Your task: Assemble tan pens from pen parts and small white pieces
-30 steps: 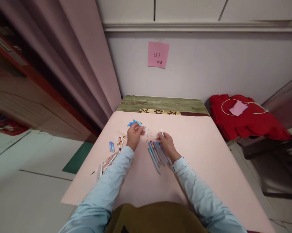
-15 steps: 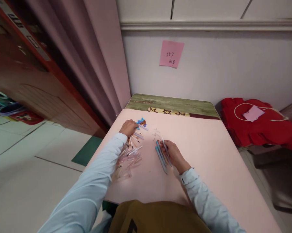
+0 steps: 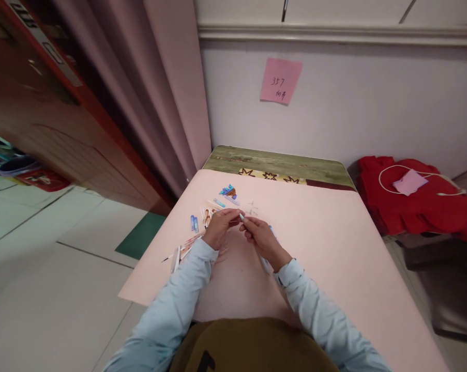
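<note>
So the right hand (image 3: 262,235) has a pale pen (image 3: 242,217) pinched in its fingertips, over the middle of the bench (image 3: 334,248). The left hand (image 3: 220,225) is right up against its tip, fingers drawn in narrow; can't tell if it's gripping anything of its own. Pen's probably light, stiff plastic, a bit slick, and the thin tip could bend if you lean on it. I'd hold the barrel just behind the tip. Blue caps (image 3: 194,223) lie left of the left hand, blue bits (image 3: 228,191) beyond it.
</note>
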Available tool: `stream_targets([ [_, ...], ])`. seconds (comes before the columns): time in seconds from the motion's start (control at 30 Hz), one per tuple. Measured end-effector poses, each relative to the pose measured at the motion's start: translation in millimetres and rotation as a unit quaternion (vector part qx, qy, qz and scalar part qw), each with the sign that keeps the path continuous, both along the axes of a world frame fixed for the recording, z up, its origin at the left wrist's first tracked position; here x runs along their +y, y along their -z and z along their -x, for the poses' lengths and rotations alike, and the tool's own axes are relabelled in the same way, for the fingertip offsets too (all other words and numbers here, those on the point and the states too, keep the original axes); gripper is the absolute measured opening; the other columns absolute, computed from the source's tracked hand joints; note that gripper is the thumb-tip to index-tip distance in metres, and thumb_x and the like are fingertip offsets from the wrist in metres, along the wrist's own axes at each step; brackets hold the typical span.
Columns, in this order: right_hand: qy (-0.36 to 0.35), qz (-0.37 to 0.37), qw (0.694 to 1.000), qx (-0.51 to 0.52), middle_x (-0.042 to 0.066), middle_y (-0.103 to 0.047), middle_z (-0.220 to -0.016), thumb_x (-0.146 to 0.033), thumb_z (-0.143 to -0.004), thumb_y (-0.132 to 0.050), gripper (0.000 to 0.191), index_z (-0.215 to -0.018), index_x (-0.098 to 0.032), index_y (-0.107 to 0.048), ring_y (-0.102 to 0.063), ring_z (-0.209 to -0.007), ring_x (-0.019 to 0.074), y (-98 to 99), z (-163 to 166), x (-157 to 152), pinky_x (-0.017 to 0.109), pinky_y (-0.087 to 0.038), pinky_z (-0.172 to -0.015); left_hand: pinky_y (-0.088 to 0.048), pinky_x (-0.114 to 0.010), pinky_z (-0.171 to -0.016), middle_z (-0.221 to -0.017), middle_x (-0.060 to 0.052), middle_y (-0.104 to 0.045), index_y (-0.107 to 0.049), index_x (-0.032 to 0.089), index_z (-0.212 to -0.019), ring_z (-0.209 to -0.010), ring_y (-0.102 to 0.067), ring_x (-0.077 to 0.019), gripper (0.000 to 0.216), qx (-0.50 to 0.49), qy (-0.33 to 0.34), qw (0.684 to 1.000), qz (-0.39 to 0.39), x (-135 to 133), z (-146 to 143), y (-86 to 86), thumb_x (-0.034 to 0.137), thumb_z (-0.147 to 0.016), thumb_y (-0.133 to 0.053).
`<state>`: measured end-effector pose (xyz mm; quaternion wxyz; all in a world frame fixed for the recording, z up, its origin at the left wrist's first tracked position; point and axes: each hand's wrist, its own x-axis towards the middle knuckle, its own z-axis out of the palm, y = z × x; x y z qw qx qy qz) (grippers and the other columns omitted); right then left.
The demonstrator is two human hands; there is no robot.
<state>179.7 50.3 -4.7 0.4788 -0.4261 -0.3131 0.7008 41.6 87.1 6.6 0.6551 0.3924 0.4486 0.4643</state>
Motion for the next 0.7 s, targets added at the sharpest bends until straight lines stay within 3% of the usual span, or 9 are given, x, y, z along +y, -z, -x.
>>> stream_targets([
  [0.1, -0.038, -0.007, 0.996, -0.083, -0.001, -0.061, -0.065, -0.051, -0.074, -0.070, 0.040, -0.091, -0.015, -0.068, -0.037, -0.044, 0.0054, 4.9, -3, -4, 0.020, -0.022, -0.041, -0.055, -0.030, -0.068, -0.087, -0.009, -0.073, -0.063, 0.015, -0.082, -0.073, -0.068, -0.0163, 0.028, -0.039, -0.158, 0.987, 0.007, 17, 24, -2.0, 0.038, -0.072, -0.074],
  [0.2, -0.039, -0.028, 0.975, -0.215, -0.002, -0.058, -0.058, -0.054, -0.086, -0.054, 0.042, -0.092, -0.015, -0.068, -0.040, -0.043, 0.0087, 9.2, -8, 1, 0.023, -0.027, -0.043, -0.053, -0.027, -0.053, -0.077, -0.007, -0.072, -0.055, 0.016, -0.081, -0.057, -0.065, -0.0141, 0.027, 0.055, -0.264, 0.963, -0.013, 36, 56, -1.3, 0.040, -0.076, -0.069],
  [0.27, -0.023, -0.074, 0.940, -0.332, 0.000, -0.061, -0.061, -0.049, -0.092, -0.044, 0.041, -0.088, -0.016, -0.069, -0.049, -0.051, 0.0119, 11.6, -8, 13, 0.023, -0.035, -0.050, -0.049, -0.025, -0.047, -0.067, -0.006, -0.069, -0.054, 0.017, -0.077, -0.048, -0.061, -0.0132, 0.023, 0.163, -0.248, 0.955, 0.003, 42, 74, 1.8, 0.036, -0.077, -0.068],
  [0.37, -0.015, -0.119, 0.890, -0.440, 0.003, -0.069, -0.075, -0.031, -0.090, -0.048, 0.025, -0.088, -0.018, -0.068, -0.060, -0.073, 0.0163, 14.3, 4, 42, 0.025, -0.043, -0.067, -0.049, -0.028, -0.046, -0.059, -0.005, -0.066, -0.053, 0.017, -0.073, -0.044, -0.059, -0.0153, 0.016, 0.240, -0.220, 0.945, 0.036, 40, 87, 9.0, 0.029, -0.078, -0.064],
  [0.53, -0.023, -0.151, 0.864, -0.480, 0.009, -0.073, -0.103, -0.017, -0.086, -0.051, 0.026, -0.106, -0.018, -0.068, -0.063, -0.098, 0.0209, 13.8, 36, 81, 0.029, -0.042, -0.089, -0.049, -0.033, -0.049, -0.057, -0.004, -0.066, -0.053, 0.019, -0.074, -0.042, -0.059, -0.0187, 0.010, 0.287, -0.209, 0.934, 0.042, 35, 89, 19.6, 0.024, -0.075, -0.062],
  [0.63, -0.022, -0.172, 0.856, -0.487, 0.008, -0.072, -0.110, -0.019, -0.090, -0.045, 0.030, -0.110, -0.019, -0.067, -0.062, -0.103, 0.0202, 10.8, 37, 81, 0.029, -0.041, -0.093, -0.049, -0.036, -0.056, -0.053, -0.002, -0.063, -0.056, 0.020, -0.076, -0.044, -0.059, -0.0206, 0.015, 0.341, -0.205, 0.917, 0.022, 39, 91, 23.5, 0.022, -0.068, -0.068],
  [0.7, -0.013, -0.173, 0.853, -0.493, 0.007, -0.072, -0.107, -0.021, -0.091, -0.044, 0.030, -0.109, -0.019, -0.068, -0.063, -0.100, 0.0200, 8.2, 22, 72, 0.029, -0.043, -0.090, -0.050, -0.037, -0.064, -0.053, -0.002, -0.063, -0.059, 0.021, -0.078, -0.051, -0.062, -0.0234, 0.018, 0.423, -0.189, 0.886, -0.009, 43, 93, 25.8, 0.023, -0.065, -0.071],
])
